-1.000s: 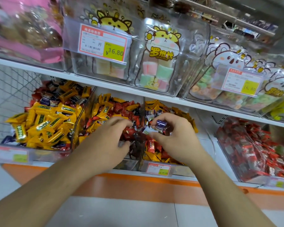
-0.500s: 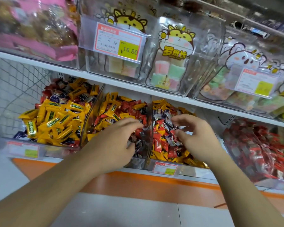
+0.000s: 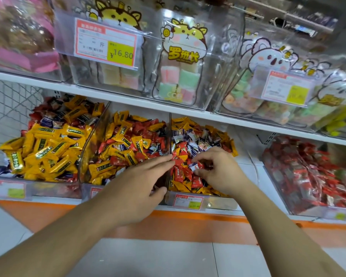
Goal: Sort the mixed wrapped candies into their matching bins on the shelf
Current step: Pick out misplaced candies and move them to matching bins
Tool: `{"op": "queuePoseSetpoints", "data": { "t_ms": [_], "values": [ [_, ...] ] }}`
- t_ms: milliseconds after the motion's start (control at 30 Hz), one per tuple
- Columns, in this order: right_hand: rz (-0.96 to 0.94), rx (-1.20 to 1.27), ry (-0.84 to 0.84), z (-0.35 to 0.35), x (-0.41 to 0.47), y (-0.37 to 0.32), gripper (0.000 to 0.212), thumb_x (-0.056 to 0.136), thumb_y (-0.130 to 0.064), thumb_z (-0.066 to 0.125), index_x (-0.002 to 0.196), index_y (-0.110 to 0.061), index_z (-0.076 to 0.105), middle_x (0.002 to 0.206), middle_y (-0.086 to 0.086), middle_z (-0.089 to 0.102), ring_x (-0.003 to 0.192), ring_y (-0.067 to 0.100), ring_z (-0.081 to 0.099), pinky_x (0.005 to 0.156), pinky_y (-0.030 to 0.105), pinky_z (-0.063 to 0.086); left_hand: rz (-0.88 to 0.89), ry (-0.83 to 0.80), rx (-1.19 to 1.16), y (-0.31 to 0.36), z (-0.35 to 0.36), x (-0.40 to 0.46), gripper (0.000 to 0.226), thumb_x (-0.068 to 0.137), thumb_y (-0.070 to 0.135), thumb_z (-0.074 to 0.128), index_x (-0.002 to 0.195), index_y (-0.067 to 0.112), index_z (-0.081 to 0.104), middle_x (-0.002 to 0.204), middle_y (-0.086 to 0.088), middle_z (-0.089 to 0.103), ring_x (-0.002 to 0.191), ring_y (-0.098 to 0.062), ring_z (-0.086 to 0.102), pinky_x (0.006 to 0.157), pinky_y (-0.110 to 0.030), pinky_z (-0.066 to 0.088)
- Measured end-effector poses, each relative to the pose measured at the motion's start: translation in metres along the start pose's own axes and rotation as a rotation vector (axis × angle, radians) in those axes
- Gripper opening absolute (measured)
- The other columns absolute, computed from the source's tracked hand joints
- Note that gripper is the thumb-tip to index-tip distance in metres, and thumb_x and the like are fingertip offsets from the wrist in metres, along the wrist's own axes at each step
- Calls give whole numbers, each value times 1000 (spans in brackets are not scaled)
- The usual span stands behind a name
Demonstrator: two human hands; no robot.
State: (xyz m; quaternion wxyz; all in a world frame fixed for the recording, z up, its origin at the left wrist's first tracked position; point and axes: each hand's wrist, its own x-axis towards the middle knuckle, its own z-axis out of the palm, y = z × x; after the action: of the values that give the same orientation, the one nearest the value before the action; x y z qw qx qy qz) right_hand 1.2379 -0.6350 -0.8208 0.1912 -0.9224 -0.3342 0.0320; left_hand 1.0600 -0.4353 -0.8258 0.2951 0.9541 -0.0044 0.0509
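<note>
Three clear bins stand side by side on the lower shelf. The left bin [image 3: 6, 189] holds mostly yellow wrapped candies. The middle bin [image 3: 92, 140] mixes yellow, red and a few blue-white ones. The right bin [image 3: 218, 202] mixes red, yellow and blue-white candies. My left hand [image 3: 136, 188] reaches over the middle bin's front with its fingers straight, fingertips at the divider [image 3: 169, 136] between the middle and right bins. My right hand [image 3: 218, 172] is in the right bin and pinches a small blue-white candy [image 3: 194, 165] between thumb and fingers.
A fourth bin [image 3: 308, 212] of red wrapped candies stands at the far right. The upper shelf [image 3: 128, 100] carries clear boxes of pastel sweets with price tags. A wire mesh panel [image 3: 6, 100] closes the left side. Below the shelf edge lies an orange floor stripe [image 3: 188, 222].
My right hand has dropped lower into the right bin and now pinches a blue-white candy. My left hand's fingers have stretched out toward the divider. The view has shifted slightly.
</note>
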Motion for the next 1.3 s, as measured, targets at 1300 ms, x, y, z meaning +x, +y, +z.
{"op": "queuePoseSetpoints", "data": {
  "t_ms": [1300],
  "values": [
    [94,78,237,7,29,-15,35,88,-28,80,123,-29,74,128,-7,71,121,15,63,108,35,49,-16,114,-51,-1,4,8,67,105,46,49,159,54,10,159,44,-7,131,15,35,105,-14,33]
  ]
}}
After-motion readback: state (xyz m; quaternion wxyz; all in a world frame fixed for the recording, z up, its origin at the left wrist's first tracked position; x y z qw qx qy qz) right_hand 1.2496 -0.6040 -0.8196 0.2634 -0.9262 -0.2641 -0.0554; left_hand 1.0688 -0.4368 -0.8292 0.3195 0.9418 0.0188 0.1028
